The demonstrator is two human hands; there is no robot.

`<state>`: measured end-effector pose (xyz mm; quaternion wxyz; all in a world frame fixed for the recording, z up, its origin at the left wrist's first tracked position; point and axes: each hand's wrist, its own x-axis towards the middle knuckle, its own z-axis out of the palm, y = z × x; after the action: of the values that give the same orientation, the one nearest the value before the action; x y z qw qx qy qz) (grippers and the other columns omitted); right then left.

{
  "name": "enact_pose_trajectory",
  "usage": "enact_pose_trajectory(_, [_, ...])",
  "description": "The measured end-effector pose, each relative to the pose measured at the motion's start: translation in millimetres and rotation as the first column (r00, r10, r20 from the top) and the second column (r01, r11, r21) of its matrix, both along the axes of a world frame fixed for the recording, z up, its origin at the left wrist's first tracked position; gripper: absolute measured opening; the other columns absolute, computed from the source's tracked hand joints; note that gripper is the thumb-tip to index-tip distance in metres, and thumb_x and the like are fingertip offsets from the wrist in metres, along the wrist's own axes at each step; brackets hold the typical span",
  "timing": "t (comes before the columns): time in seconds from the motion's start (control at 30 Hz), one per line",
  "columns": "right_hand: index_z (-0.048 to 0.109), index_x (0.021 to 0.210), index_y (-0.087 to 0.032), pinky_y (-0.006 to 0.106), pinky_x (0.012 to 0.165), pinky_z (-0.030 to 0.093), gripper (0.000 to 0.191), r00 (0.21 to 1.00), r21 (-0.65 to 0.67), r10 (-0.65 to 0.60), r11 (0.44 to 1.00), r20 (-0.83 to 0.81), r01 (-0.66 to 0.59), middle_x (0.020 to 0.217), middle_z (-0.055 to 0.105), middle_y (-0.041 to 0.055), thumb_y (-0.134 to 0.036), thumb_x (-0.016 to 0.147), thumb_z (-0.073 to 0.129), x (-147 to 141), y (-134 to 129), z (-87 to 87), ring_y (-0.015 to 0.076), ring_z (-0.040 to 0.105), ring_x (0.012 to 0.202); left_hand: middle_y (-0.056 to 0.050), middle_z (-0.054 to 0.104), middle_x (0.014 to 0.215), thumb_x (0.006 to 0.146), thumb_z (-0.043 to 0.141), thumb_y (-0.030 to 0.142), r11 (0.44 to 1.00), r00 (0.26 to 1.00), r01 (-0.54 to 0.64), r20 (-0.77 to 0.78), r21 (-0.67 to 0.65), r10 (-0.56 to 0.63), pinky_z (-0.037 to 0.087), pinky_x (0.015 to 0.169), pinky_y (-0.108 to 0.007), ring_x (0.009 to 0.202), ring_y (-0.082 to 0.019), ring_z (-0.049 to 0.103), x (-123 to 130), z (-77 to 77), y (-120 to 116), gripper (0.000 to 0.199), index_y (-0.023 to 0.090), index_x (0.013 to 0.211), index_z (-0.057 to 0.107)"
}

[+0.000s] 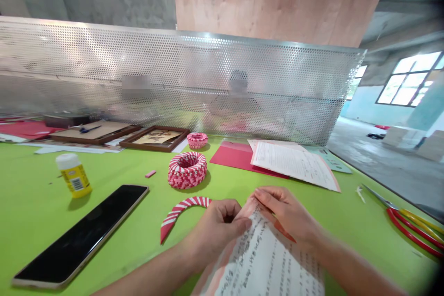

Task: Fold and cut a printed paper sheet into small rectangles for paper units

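hands 2 (220,226) (286,208) | striped rings 2 (187,178) (197,142) | striped arc 1 (178,211) | glue stick 1 (74,176) | phone 1 (83,236) | wooden frames 2 (104,139) (149,148)

Showing writing in several places, but giving no readable word, brand or number.
Counting directions from the centre of the view: at five o'clock, carrying rows of dark characters on the pink-edged sheet (263,266), running too blurred to make out; at four o'clock, bearing fine lines on the white sheet (291,162), staying illegible; between three and four, showing small faint marks on the pale green sheet (336,163); between eight and nine, displaying a barcode (77,184) on the yellow glue stick (73,175), printing lettering too small to read.
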<state>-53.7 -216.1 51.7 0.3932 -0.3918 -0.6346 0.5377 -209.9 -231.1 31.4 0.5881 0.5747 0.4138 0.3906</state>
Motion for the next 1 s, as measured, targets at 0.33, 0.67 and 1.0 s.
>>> enact_pose_trajectory(0.33, [0.057,0.071,-0.018,0.02,0.039,0.027,0.013,0.969,0.035,0.011,0.999,0.247,-0.02,0.053,0.046,-0.007,-0.029,0.076,0.051,4.9,0.9,7.9,0.0033,0.027,0.036,0.002,0.052,0.058,0.063,0.064,0.031,0.994,0.99,-0.038,0.133,-0.1,0.051,0.032,0.051,-0.02,0.053,-0.009,0.045,-1.3,4.9,1.0,0.023,0.012,0.062,0.052])
enact_pose_trajectory(0.67, [0.053,0.071,-0.016,0.023,0.053,0.034,0.013,0.97,0.165,0.043,0.983,0.239,-0.085,0.065,0.052,-0.0012,-0.027,0.077,0.05,-3.0,1.6,0.5,0.0108,0.045,0.06,0.006,0.05,0.051,0.061,0.067,0.029,0.985,0.958,-0.145,0.235,-0.09,0.163,0.028,0.046,-0.018,0.046,-0.006,0.041,-3.4,5.4,7.5,0.02,0.013,0.063,0.055])
enact_pose_trajectory(1.0, [0.052,0.072,-0.015,0.023,0.052,0.033,0.013,0.979,0.133,0.074,0.986,0.188,-0.1,0.063,0.049,-0.002,-0.027,0.076,0.049,-4.6,1.3,-9.1,0.0099,0.041,0.056,0.005,0.049,0.051,0.059,0.065,0.03,0.985,0.965,-0.174,0.196,-0.01,0.173,0.028,0.047,-0.019,0.047,-0.007,0.039,-3.4,3.0,10.2,0.019,0.013,0.06,0.055])
